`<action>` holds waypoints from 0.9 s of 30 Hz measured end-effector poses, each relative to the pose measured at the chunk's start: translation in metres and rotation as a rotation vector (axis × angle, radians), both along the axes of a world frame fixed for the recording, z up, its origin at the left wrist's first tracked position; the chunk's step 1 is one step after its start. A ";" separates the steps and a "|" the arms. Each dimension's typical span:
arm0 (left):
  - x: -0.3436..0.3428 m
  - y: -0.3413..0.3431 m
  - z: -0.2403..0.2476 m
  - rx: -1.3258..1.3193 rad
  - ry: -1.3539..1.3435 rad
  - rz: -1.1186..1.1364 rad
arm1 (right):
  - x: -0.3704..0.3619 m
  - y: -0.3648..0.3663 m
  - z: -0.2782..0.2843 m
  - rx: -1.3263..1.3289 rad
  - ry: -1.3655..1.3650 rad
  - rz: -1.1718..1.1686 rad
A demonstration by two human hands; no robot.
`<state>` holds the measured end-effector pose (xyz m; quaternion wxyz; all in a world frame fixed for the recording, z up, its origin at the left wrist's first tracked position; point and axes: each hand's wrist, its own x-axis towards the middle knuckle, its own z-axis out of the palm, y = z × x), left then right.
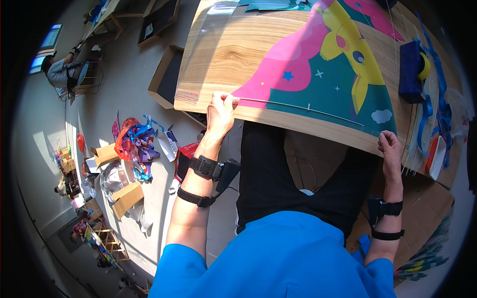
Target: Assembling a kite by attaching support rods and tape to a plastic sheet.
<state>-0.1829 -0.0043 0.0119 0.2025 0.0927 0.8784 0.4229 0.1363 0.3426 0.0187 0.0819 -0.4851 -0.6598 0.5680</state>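
A large printed kite (290,94) in pink and dark green, with a yellow cartoon figure (358,57), lies across the wooden table (226,52). Near its front edge runs a thin white rod (285,103) with a small crosspiece on it. My left hand (220,113) is closed at the kite's pink left corner, fingertips pinched beside the rod's left end. At the green lower right corner, my right hand (390,147) is closed in a pinch at the kite's edge. Both hands are at the table's front edge.
At right stand a blue tape dispenser (411,72) with yellow tape, blue ribbon (426,116) and a bundle of thin rods (413,141). An open carton (164,74) sits left of the table. Bags and boxes (126,198) litter the floor; a person (69,69) sits far left.
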 end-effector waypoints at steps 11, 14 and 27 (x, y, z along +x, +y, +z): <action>0.006 -0.001 0.003 0.054 -0.023 0.052 | 0.002 0.000 -0.002 0.001 -0.009 -0.008; 0.005 -0.005 -0.007 0.092 -0.027 0.076 | 0.003 0.001 -0.004 0.000 -0.007 -0.001; 0.005 -0.009 0.001 -0.009 0.090 -0.018 | 0.005 0.000 -0.006 -0.009 0.000 -0.005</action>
